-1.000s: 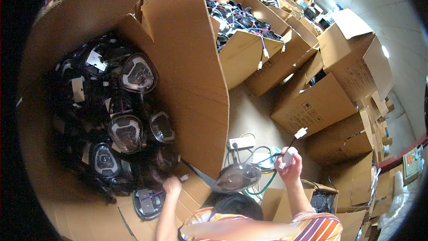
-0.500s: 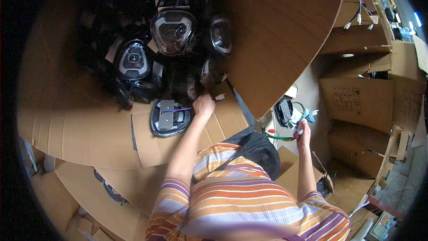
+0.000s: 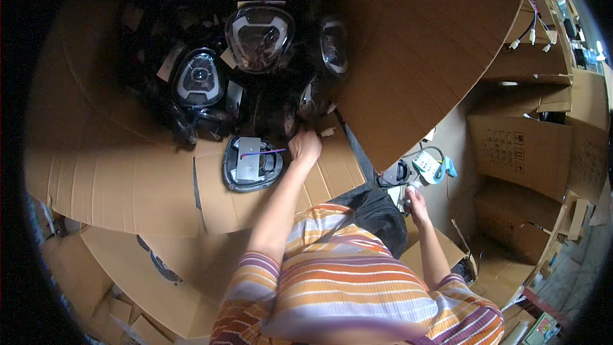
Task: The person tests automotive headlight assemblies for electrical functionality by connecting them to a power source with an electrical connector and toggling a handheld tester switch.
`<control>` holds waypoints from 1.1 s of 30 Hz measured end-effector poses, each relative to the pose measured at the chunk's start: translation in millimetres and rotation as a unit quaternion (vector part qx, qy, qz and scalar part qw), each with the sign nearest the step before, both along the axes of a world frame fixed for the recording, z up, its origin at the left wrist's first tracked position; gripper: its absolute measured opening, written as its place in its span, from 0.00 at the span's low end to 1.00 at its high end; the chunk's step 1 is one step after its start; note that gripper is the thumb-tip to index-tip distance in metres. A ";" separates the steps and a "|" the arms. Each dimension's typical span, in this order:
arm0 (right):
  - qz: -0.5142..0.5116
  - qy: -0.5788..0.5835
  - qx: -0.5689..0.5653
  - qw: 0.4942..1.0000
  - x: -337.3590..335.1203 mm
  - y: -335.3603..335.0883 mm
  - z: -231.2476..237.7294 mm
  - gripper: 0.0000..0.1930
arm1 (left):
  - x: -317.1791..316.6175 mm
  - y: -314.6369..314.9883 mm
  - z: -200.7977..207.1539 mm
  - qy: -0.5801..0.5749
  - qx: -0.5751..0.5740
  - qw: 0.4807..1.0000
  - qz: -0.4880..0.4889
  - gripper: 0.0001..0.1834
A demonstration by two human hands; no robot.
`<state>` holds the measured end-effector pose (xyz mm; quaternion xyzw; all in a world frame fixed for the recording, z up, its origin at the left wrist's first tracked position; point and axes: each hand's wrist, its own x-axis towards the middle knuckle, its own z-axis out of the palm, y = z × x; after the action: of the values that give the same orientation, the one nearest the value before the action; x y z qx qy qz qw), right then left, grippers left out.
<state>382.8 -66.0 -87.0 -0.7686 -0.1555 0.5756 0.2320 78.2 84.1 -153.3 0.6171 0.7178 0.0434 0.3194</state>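
Note:
My left hand (image 3: 304,146) is curled at the edge of a cardboard flap (image 3: 332,169), beside a dark pile of headlamps. Its fingertips and whatever they grip are lost in shadow. A small white connector (image 3: 327,132) sticks out just right of it. Left of the hand, a black-rimmed headlamp (image 3: 250,165) lies back up on the flap, with a grey plate and a red-blue wire across it. On the right, my right hand (image 3: 416,206) is closed around a small white, rounded piece, partly hidden by the fingers. Another black lamp (image 3: 394,174) lies just beyond it.
Clear-lensed headlamps (image 3: 260,38) fill the large carton ahead. A tall cardboard panel (image 3: 421,45) rises between the carton and the right side. A blue-and-white item (image 3: 434,167) with a cable lies beyond my right hand. Stacked open cartons (image 3: 520,153) stand at the far right.
My right hand has moved left and nearer to me, away from the blue-and-white item; the green cable by it no longer shows. My left hand stays by the pile. The whole view has shifted slightly.

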 end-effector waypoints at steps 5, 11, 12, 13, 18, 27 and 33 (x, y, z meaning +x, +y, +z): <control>0.105 -0.032 -0.008 0.994 -3.6 -4.5 27.4 0.11 | 2.6 2.1 -20.6 0.028 -0.072 0.997 0.032 0.14; 0.290 -0.083 0.071 0.951 -36.5 25.5 93.8 0.18 | -9.2 -5.9 1.2 -0.049 0.044 0.997 -0.030 0.14; 0.293 -0.079 0.070 0.950 -43.7 32.0 104.8 0.18 | -13.5 -7.9 6.5 -0.046 0.042 0.998 -0.027 0.14; 0.297 -0.063 0.082 0.949 -49.7 37.1 113.7 0.18 | -17.3 -11.4 11.6 -0.044 0.059 0.995 -0.068 0.15; 0.285 -0.024 0.189 0.939 -84.1 54.6 135.1 0.19 | -29.8 -22.9 11.6 -0.049 0.119 0.980 -0.149 0.15; 0.313 0.080 0.197 0.926 -138.6 74.6 133.8 0.20 | -48.0 -31.0 15.2 -0.120 0.146 0.948 -0.257 0.10; 0.359 0.099 0.229 0.900 -162.4 77.6 129.6 0.19 | -66.3 -54.1 66.4 -0.261 0.214 0.940 -0.037 0.09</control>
<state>220.4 11.6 42.6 -0.5256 -0.5246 0.6411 0.1937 11.9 30.0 -86.9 0.6639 0.5595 0.3440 0.3576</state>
